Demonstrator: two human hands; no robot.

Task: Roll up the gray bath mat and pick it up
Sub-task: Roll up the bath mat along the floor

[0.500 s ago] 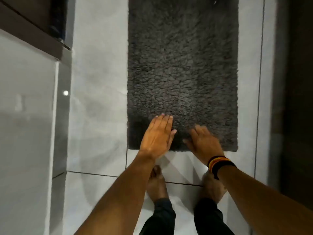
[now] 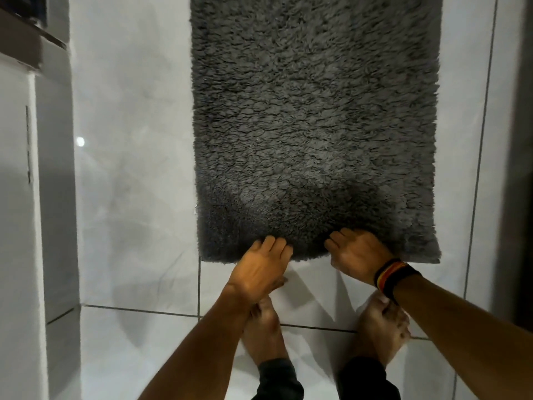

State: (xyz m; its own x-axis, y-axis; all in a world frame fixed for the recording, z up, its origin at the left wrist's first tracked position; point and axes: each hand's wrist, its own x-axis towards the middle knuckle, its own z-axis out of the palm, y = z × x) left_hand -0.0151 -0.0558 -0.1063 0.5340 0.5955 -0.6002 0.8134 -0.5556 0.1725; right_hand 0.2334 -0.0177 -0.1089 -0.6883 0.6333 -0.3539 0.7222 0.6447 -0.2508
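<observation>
The gray bath mat (image 2: pixel 314 116) lies flat on the white tiled floor, a shaggy dark rectangle running away from me. Its near edge is at my hands. My left hand (image 2: pixel 259 269) grips the near edge left of centre, fingers curled into the pile and thumb tucked under. My right hand (image 2: pixel 356 254), with a black, red and yellow wristband, holds the same edge further right, fingers bent over it. The edge between the two hands bulges slightly off the floor.
White floor tiles (image 2: pixel 129 197) with dark grout lines surround the mat. A low white ledge or wall (image 2: pixel 17 226) runs along the left. A dark door or panel (image 2: pixel 522 140) stands at the right. My bare feet (image 2: pixel 262 333) are just behind my hands.
Both hands slid back from lying flat on the pile to the near edge and curled around it. The view moved closer to the mat.
</observation>
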